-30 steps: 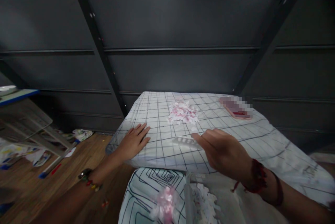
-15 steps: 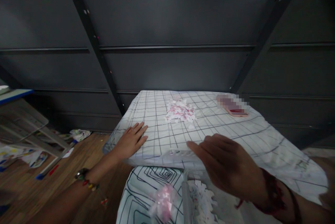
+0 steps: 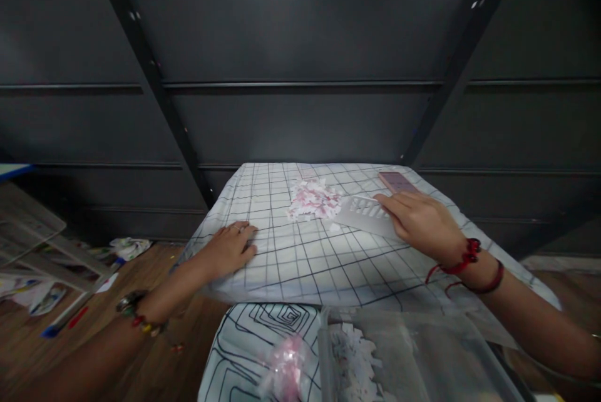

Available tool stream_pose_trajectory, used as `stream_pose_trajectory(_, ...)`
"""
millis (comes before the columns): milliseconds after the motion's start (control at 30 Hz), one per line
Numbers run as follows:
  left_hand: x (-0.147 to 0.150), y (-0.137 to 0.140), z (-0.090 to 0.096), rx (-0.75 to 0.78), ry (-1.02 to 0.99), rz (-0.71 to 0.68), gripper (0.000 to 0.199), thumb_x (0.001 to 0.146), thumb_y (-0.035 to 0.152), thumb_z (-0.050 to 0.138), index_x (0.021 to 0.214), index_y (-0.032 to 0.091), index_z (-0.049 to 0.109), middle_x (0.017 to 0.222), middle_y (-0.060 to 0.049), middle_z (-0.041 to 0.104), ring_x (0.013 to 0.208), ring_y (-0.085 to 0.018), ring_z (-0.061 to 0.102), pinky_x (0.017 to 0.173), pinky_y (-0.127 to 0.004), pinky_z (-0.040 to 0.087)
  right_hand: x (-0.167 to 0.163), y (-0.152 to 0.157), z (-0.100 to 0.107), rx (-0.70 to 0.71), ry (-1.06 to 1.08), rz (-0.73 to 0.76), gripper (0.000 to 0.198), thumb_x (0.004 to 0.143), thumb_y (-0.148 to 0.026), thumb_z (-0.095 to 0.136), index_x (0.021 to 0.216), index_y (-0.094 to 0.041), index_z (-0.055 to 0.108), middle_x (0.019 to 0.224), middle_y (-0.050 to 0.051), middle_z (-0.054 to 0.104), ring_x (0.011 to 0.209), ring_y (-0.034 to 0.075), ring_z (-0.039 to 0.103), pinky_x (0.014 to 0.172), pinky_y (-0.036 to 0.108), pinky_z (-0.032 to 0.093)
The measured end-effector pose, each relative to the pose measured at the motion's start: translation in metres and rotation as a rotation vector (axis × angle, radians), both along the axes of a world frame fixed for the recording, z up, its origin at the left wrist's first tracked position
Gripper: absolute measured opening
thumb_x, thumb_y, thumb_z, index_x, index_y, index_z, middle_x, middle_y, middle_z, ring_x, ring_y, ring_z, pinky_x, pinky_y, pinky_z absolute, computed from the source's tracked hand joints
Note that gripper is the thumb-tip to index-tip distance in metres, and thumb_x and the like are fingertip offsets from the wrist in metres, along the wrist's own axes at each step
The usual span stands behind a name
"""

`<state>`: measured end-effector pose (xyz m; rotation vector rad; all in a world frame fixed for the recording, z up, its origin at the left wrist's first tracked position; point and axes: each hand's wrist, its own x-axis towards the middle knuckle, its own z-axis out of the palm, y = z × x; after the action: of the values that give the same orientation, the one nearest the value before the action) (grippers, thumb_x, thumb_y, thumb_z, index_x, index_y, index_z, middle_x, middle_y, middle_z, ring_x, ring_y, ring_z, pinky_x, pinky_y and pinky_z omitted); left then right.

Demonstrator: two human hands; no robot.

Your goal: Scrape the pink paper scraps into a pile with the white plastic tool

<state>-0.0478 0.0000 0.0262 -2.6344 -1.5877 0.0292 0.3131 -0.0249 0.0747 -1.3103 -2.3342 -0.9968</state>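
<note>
My left hand (image 3: 230, 248) rests on the near left part of the checked cloth (image 3: 291, 258), fingers stretched out and holding nothing. In my right hand (image 3: 420, 223), the fingers are closed on the top edge of a flat, whitish slotted plastic piece (image 3: 364, 217). Its left end reaches the right side of a heap of white and pink paper scraps (image 3: 312, 198), close to or touching it. One loose scrap (image 3: 334, 227) lies just in front of the heap. Behind my right hand lies a pink phone (image 3: 394, 181), partly covered by the fingers.
Below the cloth's front edge stands a clear plastic box (image 3: 451, 352) with white paper pieces (image 3: 352, 358) in its left compartment. Left of it, a bag of pink material (image 3: 288, 367) sits on a patterned surface (image 3: 235, 339). A dark panel wall (image 3: 300, 126) rises behind.
My right hand has moved from above the box, forward and right over the cloth, bringing the slotted plastic piece beside the scraps. My left hand stays flat. The view has shifted slightly.
</note>
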Motion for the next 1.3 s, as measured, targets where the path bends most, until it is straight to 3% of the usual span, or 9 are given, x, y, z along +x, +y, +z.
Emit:
stream_pose_trajectory(100,0.009,0.007,-0.004,0.035,-0.048,0.031,0.045,0.087,0.036,0.038,0.125,0.013,0.043,0.133,-0.015,0.04,0.123,-0.03,0.034,0.098,-0.044,0.03,0.001,0.0,0.0,-0.039,-0.001,-0.006,0.031,0.076,-0.007,0.039,0.098,-0.012,0.06,0.077,0.006,0.065,0.074,0.017,0.057,0.072,0.027,0.041)
stream_pose_trajectory(267,0.017,0.019,-0.025,0.08,-0.127,-0.029,0.054,0.091,0.05,0.03,0.133,0.017,0.033,0.143,-0.014,0.026,0.13,-0.032,0.019,0.099,-0.047,0.026,0.002,-0.002,0.003,-0.066,0.009,0.034,0.03,0.076,-0.008,0.038,0.096,-0.012,0.06,0.074,0.006,0.064,0.071,0.016,0.057,0.069,0.027,0.041)
stream_pose_trajectory(433,0.015,0.025,-0.036,0.084,-0.127,-0.079,0.053,0.093,0.049,0.025,0.134,0.017,0.036,0.144,-0.012,0.023,0.131,-0.029,0.018,0.102,-0.044,0.023,0.006,0.003,0.005,0.02,0.048,-0.049,0.03,0.078,-0.01,0.038,0.099,-0.013,0.06,0.077,0.007,0.065,0.076,0.019,0.058,0.071,0.029,0.042)
stream_pose_trajectory(633,0.013,0.023,-0.039,0.1,-0.106,-0.087,0.05,0.094,0.047,0.024,0.135,0.022,0.035,0.143,-0.006,0.026,0.13,-0.025,0.024,0.102,-0.043,0.023,0.008,0.021,0.004,-0.052,0.044,-0.129,0.032,0.078,-0.01,0.037,0.1,-0.012,0.06,0.078,0.008,0.066,0.076,0.019,0.059,0.07,0.03,0.042)
stream_pose_trajectory(867,0.014,0.023,-0.039,0.099,-0.105,-0.066,0.05,0.093,0.047,0.023,0.135,0.022,0.036,0.143,-0.006,0.027,0.13,-0.024,0.024,0.103,-0.042,0.023,0.003,0.024,0.006,-0.155,0.065,-0.091,0.03,0.082,-0.013,0.035,0.096,-0.012,0.061,0.082,0.009,0.067,0.079,0.018,0.06,0.073,0.029,0.043)
stream_pose_trajectory(1000,0.014,0.023,-0.039,0.11,-0.125,-0.067,0.05,0.093,0.048,0.023,0.134,0.022,0.037,0.143,-0.005,0.028,0.13,-0.023,0.024,0.103,-0.041,0.023,0.001,0.024,0.008,-0.124,0.09,-0.073,0.031,0.081,-0.013,0.037,0.101,-0.012,0.06,0.085,0.009,0.067,0.081,0.019,0.06,0.078,0.03,0.042)
stream_pose_trajectory(1300,0.014,0.022,-0.038,0.105,-0.124,-0.062,0.05,0.093,0.047,0.023,0.134,0.022,0.036,0.143,-0.005,0.028,0.13,-0.024,0.025,0.102,-0.043,0.024,-0.007,0.024,0.01,-0.185,0.012,0.002,0.03,0.079,-0.009,0.036,0.095,-0.013,0.06,0.081,0.007,0.066,0.077,0.017,0.059,0.071,0.028,0.042)
